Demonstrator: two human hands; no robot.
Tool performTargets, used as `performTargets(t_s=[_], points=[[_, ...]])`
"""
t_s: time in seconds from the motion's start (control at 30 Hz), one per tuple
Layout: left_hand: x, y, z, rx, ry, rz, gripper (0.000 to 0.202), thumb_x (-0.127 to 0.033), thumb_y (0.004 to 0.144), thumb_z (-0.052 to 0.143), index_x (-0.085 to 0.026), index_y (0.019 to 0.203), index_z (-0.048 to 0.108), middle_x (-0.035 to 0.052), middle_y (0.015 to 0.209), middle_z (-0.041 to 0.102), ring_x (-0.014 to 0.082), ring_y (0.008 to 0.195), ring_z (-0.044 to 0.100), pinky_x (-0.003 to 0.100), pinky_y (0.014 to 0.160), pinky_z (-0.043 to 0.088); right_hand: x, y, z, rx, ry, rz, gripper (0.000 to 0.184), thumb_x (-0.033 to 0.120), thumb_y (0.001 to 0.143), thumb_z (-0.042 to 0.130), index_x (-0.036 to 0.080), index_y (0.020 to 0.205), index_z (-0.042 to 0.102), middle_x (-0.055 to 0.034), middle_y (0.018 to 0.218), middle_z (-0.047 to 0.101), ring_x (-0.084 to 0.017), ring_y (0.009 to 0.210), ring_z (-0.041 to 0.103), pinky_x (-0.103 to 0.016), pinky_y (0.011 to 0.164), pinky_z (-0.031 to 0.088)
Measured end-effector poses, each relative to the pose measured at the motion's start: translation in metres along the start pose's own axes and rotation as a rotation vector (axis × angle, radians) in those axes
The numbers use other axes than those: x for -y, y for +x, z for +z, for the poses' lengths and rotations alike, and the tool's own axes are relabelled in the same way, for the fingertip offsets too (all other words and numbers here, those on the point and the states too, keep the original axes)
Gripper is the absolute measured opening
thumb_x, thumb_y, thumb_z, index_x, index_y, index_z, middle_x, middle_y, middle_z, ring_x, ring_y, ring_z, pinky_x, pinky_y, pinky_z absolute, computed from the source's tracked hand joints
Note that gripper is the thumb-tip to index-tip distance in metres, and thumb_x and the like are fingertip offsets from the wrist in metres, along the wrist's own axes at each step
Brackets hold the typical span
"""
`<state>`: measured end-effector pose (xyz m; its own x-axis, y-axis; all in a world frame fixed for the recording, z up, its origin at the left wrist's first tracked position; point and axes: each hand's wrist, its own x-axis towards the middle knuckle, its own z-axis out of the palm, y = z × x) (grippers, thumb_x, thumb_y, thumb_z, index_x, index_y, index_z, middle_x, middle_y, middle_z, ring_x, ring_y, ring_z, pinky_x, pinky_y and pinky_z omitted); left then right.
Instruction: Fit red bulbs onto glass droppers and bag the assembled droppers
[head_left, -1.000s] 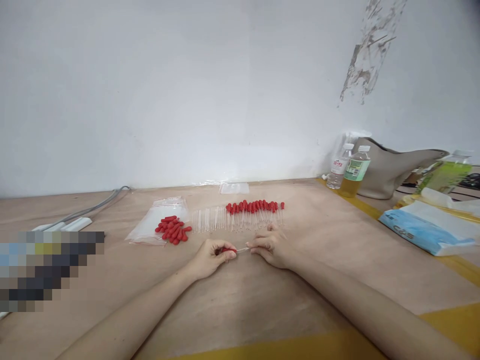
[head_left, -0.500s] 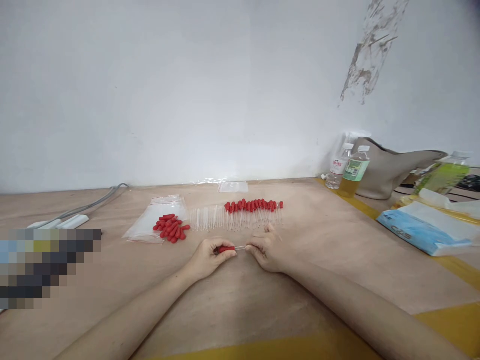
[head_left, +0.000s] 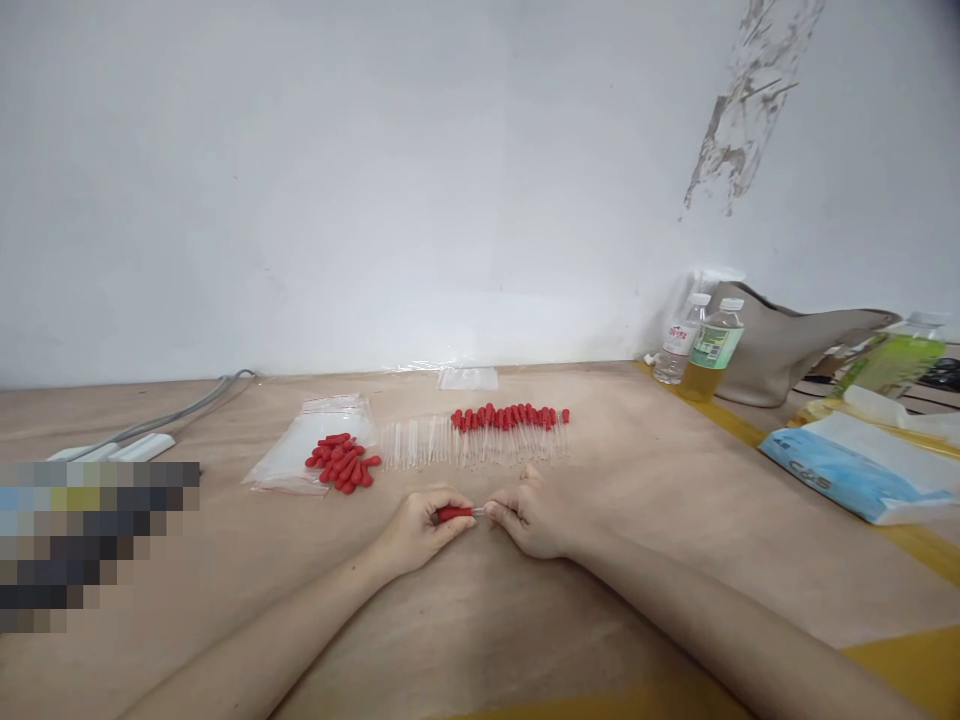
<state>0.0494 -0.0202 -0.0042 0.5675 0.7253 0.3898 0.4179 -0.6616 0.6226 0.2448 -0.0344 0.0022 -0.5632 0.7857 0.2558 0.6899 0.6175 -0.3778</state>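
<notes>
Between the thumb and fingers of my left hand (head_left: 417,532) is a red rubber dropper bulb (head_left: 454,514), its open end facing right. My right hand (head_left: 538,518) pinches a clear glass dropper tube (head_left: 479,511), whose short visible stretch meets the bulb's mouth; how deep it sits inside is hidden. Beyond my hands lies a row of droppers with red bulbs (head_left: 510,417). Left of that row, bare glass tubes (head_left: 415,442) lie side by side. A pile of loose red bulbs (head_left: 345,464) rests partly on a clear plastic bag (head_left: 277,455).
Two drink bottles (head_left: 714,350) stand at the back right beside a grey-brown bag-like object (head_left: 772,350). A blue tissue pack (head_left: 847,475) lies at the right. A white power strip (head_left: 142,447) with a grey cable is at the left. A small plastic bag (head_left: 469,379) lies near the wall.
My hands have come slightly closer together, and less of the glass tube shows between them. The whole view has shifted slightly.
</notes>
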Motion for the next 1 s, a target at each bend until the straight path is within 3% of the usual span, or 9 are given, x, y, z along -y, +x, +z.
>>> performTargets(t_s=[0.23,0.37,0.47,0.53,0.63,0.73,0.83,0.93,1.0], points=[[0.005,0.001,0.001,-0.003,0.008,0.038,0.016,-0.028,0.076,0.055,-0.016,0.081,0.065,0.0035,0.076,0.064,0.0131,0.068,0.057,0.023,0.063,0.044,0.0,0.0,0.001,0.026,0.091,0.0,0.036,0.027,0.089,0.028,0.019,0.071,0.058,0.004,0.065,0.062,-0.008,0.055,0.049,-0.031,0.082,0.026],[0.013,0.004,-0.001,0.007,-0.161,-0.134,0.022,-0.032,0.062,0.069,-0.015,0.077,0.067,0.0035,0.071,0.065,0.0143,0.064,0.057,0.023,0.058,0.044,-0.002,-0.001,0.001,-0.01,-0.046,-0.062,0.034,0.028,0.089,0.028,0.018,0.075,0.057,0.0005,0.069,0.062,-0.011,0.06,0.049,-0.029,0.075,0.03],[0.016,0.005,-0.003,0.095,-0.341,-0.282,0.028,-0.031,0.053,0.075,-0.014,0.074,0.067,0.0019,0.065,0.063,0.0131,0.058,0.055,0.023,0.054,0.043,-0.002,-0.003,-0.003,-0.014,-0.123,-0.123,0.034,0.03,0.089,0.028,0.017,0.071,0.054,-0.001,0.069,0.06,-0.011,0.059,0.047,-0.028,0.069,0.031],[0.016,0.004,-0.005,0.132,-0.432,-0.32,0.035,-0.029,0.051,0.076,-0.014,0.081,0.066,0.0014,0.069,0.063,0.0133,0.062,0.056,0.024,0.058,0.044,-0.001,-0.006,-0.006,-0.015,-0.129,-0.162,0.033,0.03,0.088,0.029,0.017,0.071,0.053,-0.0015,0.069,0.058,-0.011,0.06,0.045,-0.027,0.066,0.032],[0.017,0.003,-0.008,0.075,-0.464,-0.264,0.059,-0.024,0.05,0.077,-0.018,0.105,0.057,0.0023,0.088,0.059,0.0129,0.074,0.054,0.027,0.069,0.045,-0.006,-0.011,-0.013,-0.06,-0.068,-0.173,0.026,0.029,0.086,0.034,0.017,0.076,0.055,-0.0025,0.074,0.057,-0.012,0.067,0.047,-0.025,0.067,0.033],[0.019,0.002,-0.011,0.055,-0.352,-0.227,0.059,-0.028,0.057,0.073,-0.02,0.111,0.052,0.0024,0.089,0.054,0.0111,0.073,0.05,0.026,0.069,0.044,-0.023,-0.012,-0.023,-0.223,0.03,0.002,0.027,0.031,0.084,0.039,0.017,0.076,0.06,-0.004,0.08,0.056,-0.013,0.073,0.048,-0.024,0.066,0.035],[0.022,0.0,-0.012,0.1,-0.184,-0.209,0.041,-0.032,0.063,0.068,-0.019,0.101,0.058,0.0018,0.082,0.053,0.012,0.073,0.048,0.026,0.068,0.042,-0.052,-0.006,-0.035,-0.375,0.096,0.335,0.031,0.036,0.082,0.039,0.018,0.073,0.063,-0.0022,0.072,0.057,-0.013,0.068,0.05,-0.023,0.061,0.036],[0.02,0.0,-0.011,0.129,-0.1,-0.197,0.035,-0.034,0.066,0.065,-0.019,0.098,0.06,0.0018,0.082,0.053,0.0126,0.074,0.047,0.026,0.068,0.041,-0.08,0.008,-0.046,-0.404,0.113,0.604,0.031,0.035,0.08,0.04,0.016,0.072,0.063,-0.0005,0.063,0.057,-0.013,0.062,0.052,-0.02,0.055,0.034],[0.019,0.0,-0.011,0.133,-0.076,-0.202,0.034,-0.034,0.067,0.064,-0.019,0.097,0.06,0.0019,0.082,0.053,0.0124,0.073,0.047,0.025,0.067,0.041,-0.092,0.021,-0.049,-0.41,0.09,0.674,0.026,0.031,0.077,0.043,0.015,0.074,0.063,-0.0015,0.064,0.059,-0.013,0.062,0.053,-0.02,0.054,0.034]])
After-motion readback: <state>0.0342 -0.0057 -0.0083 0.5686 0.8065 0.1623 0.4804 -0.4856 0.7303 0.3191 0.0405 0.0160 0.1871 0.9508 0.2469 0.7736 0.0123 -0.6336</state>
